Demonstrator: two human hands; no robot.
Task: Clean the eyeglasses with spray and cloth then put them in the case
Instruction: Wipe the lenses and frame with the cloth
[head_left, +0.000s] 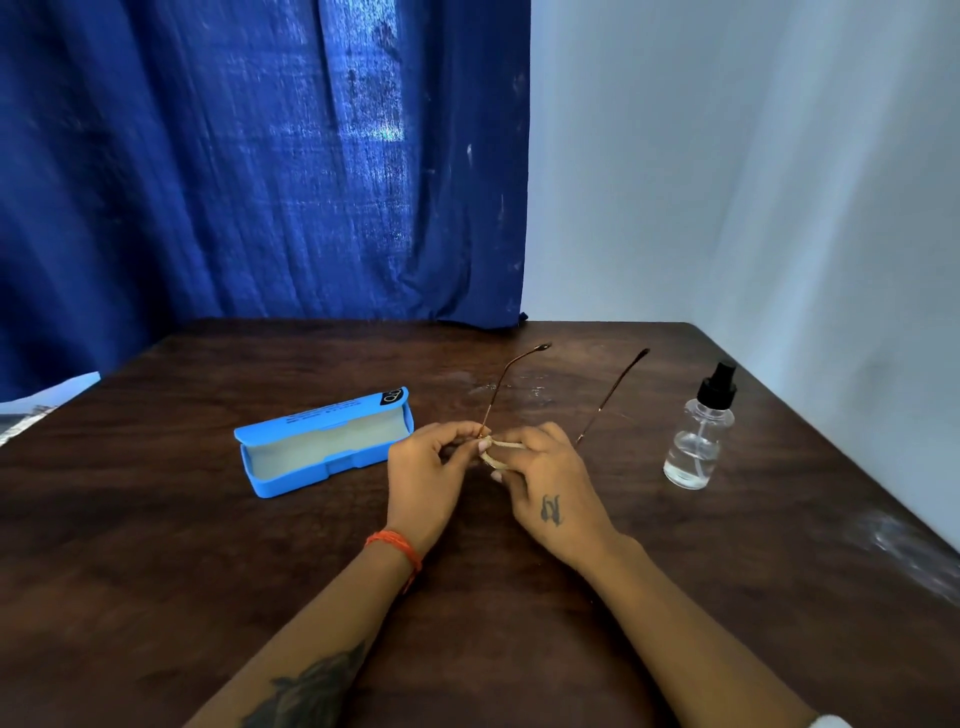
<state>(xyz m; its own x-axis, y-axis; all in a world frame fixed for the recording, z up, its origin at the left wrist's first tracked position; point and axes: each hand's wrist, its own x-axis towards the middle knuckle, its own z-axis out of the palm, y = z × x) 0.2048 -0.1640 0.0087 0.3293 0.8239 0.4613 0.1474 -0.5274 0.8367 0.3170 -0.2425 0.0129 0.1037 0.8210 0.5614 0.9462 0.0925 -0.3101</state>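
Pinching a cloth (500, 451), the right hand (545, 478) is pressed to the glasses (613, 392) gripped by the left hand (426, 467), between case (322, 441) and bottle (698, 436).

the table (208, 545) looks like dark wood, a bit shiny, with pale smudges. the case (291, 470) looks like smooth blue plastic with a soft pale lining. the spray bottle (693, 447) is clear and glossy with a black plastic top. the eyeglasses (506, 379) have thin shiny metal arms. the curtain (260, 156) is rough blue cloth.
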